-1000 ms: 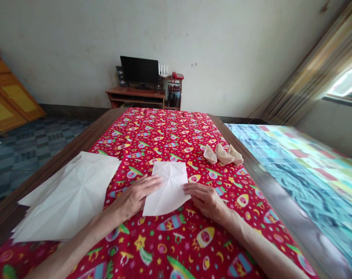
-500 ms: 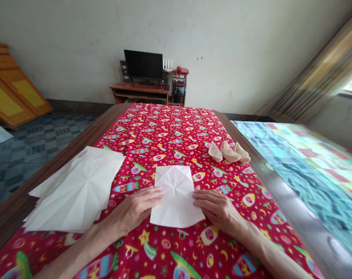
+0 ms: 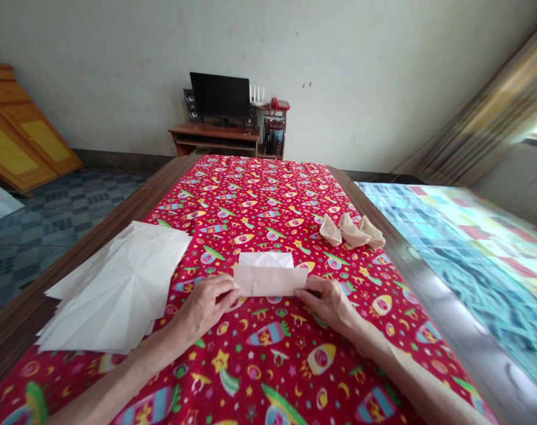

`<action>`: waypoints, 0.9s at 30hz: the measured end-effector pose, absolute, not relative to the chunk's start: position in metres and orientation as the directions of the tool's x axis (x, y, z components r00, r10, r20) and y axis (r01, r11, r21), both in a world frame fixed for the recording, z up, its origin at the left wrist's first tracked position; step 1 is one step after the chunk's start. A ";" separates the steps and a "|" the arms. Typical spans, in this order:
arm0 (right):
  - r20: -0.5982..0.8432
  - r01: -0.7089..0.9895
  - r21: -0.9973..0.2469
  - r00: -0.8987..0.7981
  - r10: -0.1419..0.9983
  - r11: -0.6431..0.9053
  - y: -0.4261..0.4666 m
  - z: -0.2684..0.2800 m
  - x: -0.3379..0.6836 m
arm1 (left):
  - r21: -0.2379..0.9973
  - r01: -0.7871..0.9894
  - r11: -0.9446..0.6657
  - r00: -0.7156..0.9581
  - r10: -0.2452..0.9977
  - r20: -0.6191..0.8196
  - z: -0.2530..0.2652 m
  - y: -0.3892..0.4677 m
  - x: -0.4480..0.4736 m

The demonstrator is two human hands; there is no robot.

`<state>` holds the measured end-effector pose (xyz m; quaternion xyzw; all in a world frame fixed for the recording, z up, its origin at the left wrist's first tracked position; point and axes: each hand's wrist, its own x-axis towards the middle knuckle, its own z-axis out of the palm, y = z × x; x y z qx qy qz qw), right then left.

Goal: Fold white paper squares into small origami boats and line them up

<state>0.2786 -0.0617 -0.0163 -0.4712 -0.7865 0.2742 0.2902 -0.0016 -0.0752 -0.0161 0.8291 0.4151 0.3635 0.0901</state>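
Note:
A creased white sheet of paper (image 3: 270, 280) lies on the red patterned cloth (image 3: 268, 206), its near part turned up over the far part. The far strip with its crease lines still shows behind the flap. My left hand (image 3: 212, 294) pinches the left end of the fold between thumb and fingers. At the right end, my right hand (image 3: 325, 297) grips the fold the same way. To the left of my left arm rests a stack of creased white sheets (image 3: 117, 289). Several folded cream paper pieces (image 3: 351, 231) sit beyond my right hand.
The cloth covers a dark wooden table (image 3: 137, 186). Past its far end stands a small desk (image 3: 212, 131) with a monitor (image 3: 220, 95) and a red telephone (image 3: 279, 105). A bed (image 3: 454, 236) adjoins on the right, and a wooden cabinet (image 3: 26, 127) is at far left.
The paper's near edge has been lifted and folded away from me over its middle. Both hands have gone from lying flat on the sides to pinching the fold's ends.

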 end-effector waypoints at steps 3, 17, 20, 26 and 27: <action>0.154 0.662 -0.687 -0.269 0.951 0.299 -0.059 -0.017 0.271 | 0.494 0.649 -0.579 0.335 0.800 0.498 -0.016 -0.072 0.004; 0.240 0.862 -0.407 -0.218 0.946 0.302 -0.059 -0.014 0.256 | 0.367 0.811 -0.456 0.301 0.862 0.407 -0.027 -0.056 0.005; 0.262 0.876 -0.360 -0.235 0.936 0.320 -0.059 -0.015 0.255 | 0.319 0.841 -0.437 0.325 0.880 0.348 -0.020 -0.053 0.007; 0.240 0.882 -0.340 -0.253 0.937 0.325 -0.058 -0.013 0.255 | 0.245 0.901 -0.357 0.277 0.910 0.308 -0.009 -0.056 0.015; 0.240 0.883 -0.337 -0.254 0.937 0.326 -0.057 -0.013 0.255 | 0.236 0.899 -0.369 0.277 0.897 0.345 -0.009 -0.058 0.017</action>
